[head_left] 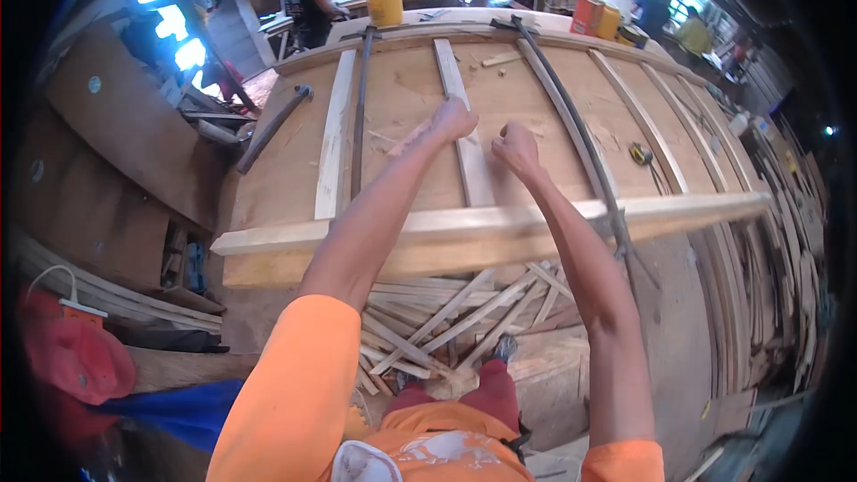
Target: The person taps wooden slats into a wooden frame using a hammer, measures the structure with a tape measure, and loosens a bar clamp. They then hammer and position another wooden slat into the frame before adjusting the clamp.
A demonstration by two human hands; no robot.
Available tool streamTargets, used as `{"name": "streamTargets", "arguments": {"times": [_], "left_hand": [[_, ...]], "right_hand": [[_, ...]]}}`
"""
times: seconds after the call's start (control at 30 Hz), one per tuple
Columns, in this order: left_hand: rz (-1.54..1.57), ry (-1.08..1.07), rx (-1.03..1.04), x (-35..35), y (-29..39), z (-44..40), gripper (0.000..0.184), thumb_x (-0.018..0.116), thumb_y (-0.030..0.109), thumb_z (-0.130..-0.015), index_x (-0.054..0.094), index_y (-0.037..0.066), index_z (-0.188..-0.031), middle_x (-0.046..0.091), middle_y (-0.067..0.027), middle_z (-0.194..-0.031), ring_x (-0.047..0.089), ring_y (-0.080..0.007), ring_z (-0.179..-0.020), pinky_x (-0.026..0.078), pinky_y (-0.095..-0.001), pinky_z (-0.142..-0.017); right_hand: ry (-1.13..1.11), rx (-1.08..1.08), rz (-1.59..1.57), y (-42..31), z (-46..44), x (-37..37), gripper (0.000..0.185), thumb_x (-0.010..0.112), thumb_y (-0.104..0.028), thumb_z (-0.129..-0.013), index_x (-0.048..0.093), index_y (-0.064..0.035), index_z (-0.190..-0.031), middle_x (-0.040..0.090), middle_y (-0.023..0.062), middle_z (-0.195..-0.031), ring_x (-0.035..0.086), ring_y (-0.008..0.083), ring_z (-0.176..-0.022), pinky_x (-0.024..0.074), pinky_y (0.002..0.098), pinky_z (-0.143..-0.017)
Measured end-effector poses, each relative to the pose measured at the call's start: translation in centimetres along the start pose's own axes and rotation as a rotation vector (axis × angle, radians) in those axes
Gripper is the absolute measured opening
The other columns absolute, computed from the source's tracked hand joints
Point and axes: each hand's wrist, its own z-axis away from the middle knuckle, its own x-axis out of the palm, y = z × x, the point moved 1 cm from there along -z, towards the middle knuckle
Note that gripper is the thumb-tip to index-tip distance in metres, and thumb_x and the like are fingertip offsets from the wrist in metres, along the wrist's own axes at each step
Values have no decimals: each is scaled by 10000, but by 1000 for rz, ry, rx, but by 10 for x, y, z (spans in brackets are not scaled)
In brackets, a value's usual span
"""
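A long wooden slat (475,170) lies between two metal bar clamps (572,110), a long-handled hammer (272,130) to their left, a compact tape measure (640,154) to their right.

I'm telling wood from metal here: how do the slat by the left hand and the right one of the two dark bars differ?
The slat is pale wood; the dark bar looks like metal. The slat is wider than the bar. The slat stops at the front rail; the bar crosses it. Both are long.

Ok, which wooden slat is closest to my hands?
The second slat from the left: your left hand is over it, your right hand beside it; the others lie farther off.
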Motion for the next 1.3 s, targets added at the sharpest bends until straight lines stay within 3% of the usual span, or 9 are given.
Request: {"name": "streamTargets", "arguments": {"times": [0.07,0.17,0.3,0.43,0.53,0.83,0.9,1.0,1.3], "left_hand": [[-66,203,-161,12,5,-18,645,675,393,-909,645,-154,-1249,699,-360,-1197,691,-450,-1179,552,-482,-1020],[292,97,-287,28,-24,-65,688,737,403,-920,569,-141,-1307,705,-322,-1173,719,-401,-1095,597,-481,-889],[426,85,-555,48,-11,-88,944,828,493,-861,405,-100,-1461,607,-317,-1331,730,-356,-1036,626,-455,-775],[244,12,-446,79,-52,-134,725,835,396,-855,581,-73,-1346,721,-231,-1113,754,-321,-915,631,-449,-743],[475,113,-303,63,-29,-90,450,864,295,-797,743,15,-1129,773,-175,-950,768,-314,-843,622,-444,-717],[-128,438,-444,92,-39,-107,715,835,429,-700,665,13,-1256,619,-170,-1304,566,-326,-1308,438,-449,-1153],[-590,320,-1199,98,-4,-113,746,781,409,-747,585,-20,-1326,473,-179,-1474,386,-346,-1443,309,-520,-1210],[95,298,-418,87,-58,-107,725,786,365,-720,582,-60,-1272,482,-232,-1412,379,-368,-1410,285,-539,-1179],[73,499,-460,85,-52,-110,615,729,234,-748,587,-108,-1239,494,-225,-1360,373,-387,-1390,254,-570,-1169]], "right_hand": [[-330,-214,393,22,-53,5,263,680,-190,-807,768,36,-907,741,287,-932,724,447,-894,577,501,-789],[-630,-493,549,22,-120,-36,312,642,-248,-853,761,30,-774,722,274,-846,690,473,-779,539,551,-737],[-215,-677,182,32,-137,-206,299,600,-259,-992,732,2,-1054,743,222,-900,705,390,-800,545,489,-763],[-239,-242,311,163,-155,-353,459,574,-433,-1075,694,10,-1072,673,54,-834,622,130,-793,517,337,-698],[-183,-302,562,228,-122,-391,306,624,-251,-943,670,0,-776,620,114,-662,600,202,-626,444,416,-578],[-521,-409,-214,-54,-73,-125,248,596,-181,-1049,706,36,-1008,679,79,-786,662,143,-757,531,328,-723],[-557,-709,-106,-137,-62,-31,180,645,-128,-979,725,23,-1034,712,95,-824,690,218,-765,546,370,-739],[-790,-1180,57,-253,-43,152,193,641,-149,-875,742,-4,-953,753,186,-941,717,378,-1028,564,492,-892],[-639,-1159,-6,-397,-4,323,309,749,-159,-840,709,10,-1095,718,186,-1132,718,374,-1087,602,481,-874]]}}
